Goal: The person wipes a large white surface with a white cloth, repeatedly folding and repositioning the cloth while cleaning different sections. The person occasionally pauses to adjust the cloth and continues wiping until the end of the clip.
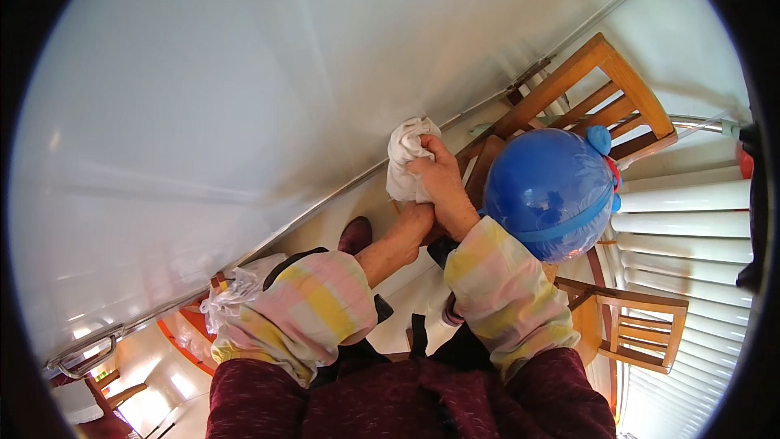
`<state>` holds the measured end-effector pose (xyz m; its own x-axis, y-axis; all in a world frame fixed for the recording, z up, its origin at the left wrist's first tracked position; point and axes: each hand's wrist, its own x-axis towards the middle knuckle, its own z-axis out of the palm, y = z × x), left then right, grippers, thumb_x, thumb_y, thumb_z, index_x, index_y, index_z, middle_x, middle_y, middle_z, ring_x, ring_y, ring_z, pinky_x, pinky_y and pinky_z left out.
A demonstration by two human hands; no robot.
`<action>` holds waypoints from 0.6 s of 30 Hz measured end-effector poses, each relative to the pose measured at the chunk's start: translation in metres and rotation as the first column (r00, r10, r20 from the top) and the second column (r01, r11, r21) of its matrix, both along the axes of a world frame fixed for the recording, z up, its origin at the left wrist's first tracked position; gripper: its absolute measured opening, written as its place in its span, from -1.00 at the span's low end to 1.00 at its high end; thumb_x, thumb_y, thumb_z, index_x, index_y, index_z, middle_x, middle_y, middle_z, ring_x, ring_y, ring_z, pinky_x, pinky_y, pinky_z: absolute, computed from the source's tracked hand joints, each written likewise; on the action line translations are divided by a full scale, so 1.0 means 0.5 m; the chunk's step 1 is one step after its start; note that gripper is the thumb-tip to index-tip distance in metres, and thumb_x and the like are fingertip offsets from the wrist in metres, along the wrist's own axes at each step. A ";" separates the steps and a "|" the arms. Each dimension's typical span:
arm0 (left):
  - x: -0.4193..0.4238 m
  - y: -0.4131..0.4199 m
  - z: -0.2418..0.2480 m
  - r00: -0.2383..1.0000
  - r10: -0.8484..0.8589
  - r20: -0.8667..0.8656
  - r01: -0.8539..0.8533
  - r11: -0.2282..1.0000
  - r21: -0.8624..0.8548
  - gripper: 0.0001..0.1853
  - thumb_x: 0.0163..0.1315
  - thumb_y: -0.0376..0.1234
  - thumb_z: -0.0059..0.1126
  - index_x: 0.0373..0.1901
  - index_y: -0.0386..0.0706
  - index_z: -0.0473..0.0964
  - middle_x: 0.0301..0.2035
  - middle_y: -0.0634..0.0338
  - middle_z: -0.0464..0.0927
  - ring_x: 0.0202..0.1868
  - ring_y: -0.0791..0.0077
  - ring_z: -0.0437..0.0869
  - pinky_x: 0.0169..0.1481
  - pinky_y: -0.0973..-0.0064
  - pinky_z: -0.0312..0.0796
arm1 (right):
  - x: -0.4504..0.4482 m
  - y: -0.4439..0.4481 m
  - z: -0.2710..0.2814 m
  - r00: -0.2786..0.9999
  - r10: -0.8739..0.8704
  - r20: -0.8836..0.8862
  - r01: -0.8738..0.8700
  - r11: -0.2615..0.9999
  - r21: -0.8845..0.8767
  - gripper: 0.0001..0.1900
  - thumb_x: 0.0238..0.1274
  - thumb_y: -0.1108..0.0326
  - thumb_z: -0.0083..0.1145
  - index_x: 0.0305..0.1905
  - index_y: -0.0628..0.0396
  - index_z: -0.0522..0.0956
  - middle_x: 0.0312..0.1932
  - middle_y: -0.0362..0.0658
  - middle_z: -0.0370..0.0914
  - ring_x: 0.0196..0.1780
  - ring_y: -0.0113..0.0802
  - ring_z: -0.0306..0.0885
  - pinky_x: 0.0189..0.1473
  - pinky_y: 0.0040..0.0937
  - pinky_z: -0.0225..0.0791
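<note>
A crumpled white cloth [405,161] is gripped by my right hand [443,186], whose thumb and fingers pinch it from the right. Just below the cloth is my left hand [414,225], its wrist bent and its fingers mostly hidden behind my right hand; whether it also holds the cloth cannot be seen. Both hands are beside the front edge of a large, glossy white surface [201,110]. Checked sleeve covers in pink, yellow and white reach over both forearms. Right of my right hand is a big blue balloon [548,189] with a lighter blue band.
A wooden chair [637,91] stands behind the balloon, and another wooden chair [652,329] is lower right. White radiator fins [682,198] line the right side. A clear plastic bag [231,296] hangs near the surface's edge at left, above an orange-rimmed object [186,338]. A metal handle [91,360] is far left.
</note>
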<state>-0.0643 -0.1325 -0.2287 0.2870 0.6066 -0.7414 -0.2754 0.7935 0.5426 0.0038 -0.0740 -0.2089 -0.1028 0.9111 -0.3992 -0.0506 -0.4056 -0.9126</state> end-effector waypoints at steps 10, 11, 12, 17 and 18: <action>-0.018 0.019 0.086 0.991 0.080 0.108 -0.105 0.962 0.254 -0.50 0.25 -0.04 -0.01 0.07 -0.21 0.38 -0.12 0.06 0.57 -0.06 0.37 0.59 -0.02 0.43 0.44 | 0.086 -0.005 0.091 0.247 -0.054 -0.967 -0.102 0.991 -0.082 -0.46 0.10 0.22 -0.01 0.19 0.23 0.35 0.10 0.01 0.47 0.13 -0.09 0.45 0.24 -0.18 0.28; -0.020 0.016 0.099 0.974 0.202 0.106 -0.225 0.923 0.311 -0.46 0.26 0.00 -0.03 0.10 -0.22 0.38 -0.06 0.04 0.55 0.01 0.36 0.57 0.03 0.42 0.43 | 0.085 -0.008 0.091 0.156 -0.004 -0.988 -0.109 0.994 -0.021 -0.47 0.13 0.19 -0.01 0.19 0.23 0.36 0.10 0.00 0.47 0.13 -0.09 0.45 0.24 -0.17 0.28; -0.024 0.018 0.113 0.971 0.230 0.069 -0.237 0.873 0.425 -0.44 0.27 0.01 -0.04 0.12 -0.22 0.37 -0.02 0.05 0.52 0.06 0.36 0.53 0.08 0.42 0.40 | 0.081 -0.010 0.090 0.204 -0.027 -0.979 -0.028 0.999 -0.033 -0.46 0.20 0.09 -0.02 0.19 0.22 0.36 0.09 -0.02 0.48 0.13 -0.12 0.45 0.23 -0.17 0.28; -0.057 0.073 0.168 0.884 0.253 0.394 -0.368 0.896 0.250 -0.39 0.28 -0.03 0.00 0.23 -0.24 0.28 0.13 0.08 0.42 0.19 0.37 0.42 0.24 0.44 0.25 | 0.076 -0.014 0.107 0.537 -0.156 -0.829 0.134 0.986 -0.099 -0.50 0.26 0.10 0.04 0.17 0.21 0.37 0.07 -0.05 0.49 0.07 -0.19 0.49 0.14 -0.25 0.37; -0.058 0.077 0.173 0.893 0.251 0.374 -0.349 0.911 0.222 -0.39 0.23 -0.15 0.11 0.25 -0.26 0.26 0.12 0.11 0.42 0.17 0.40 0.42 0.27 0.46 0.20 | 0.076 -0.014 0.113 0.558 -0.099 -0.824 0.123 0.992 -0.036 -0.52 0.27 0.12 0.06 0.17 0.21 0.37 0.06 -0.05 0.49 0.05 -0.22 0.50 0.11 -0.28 0.39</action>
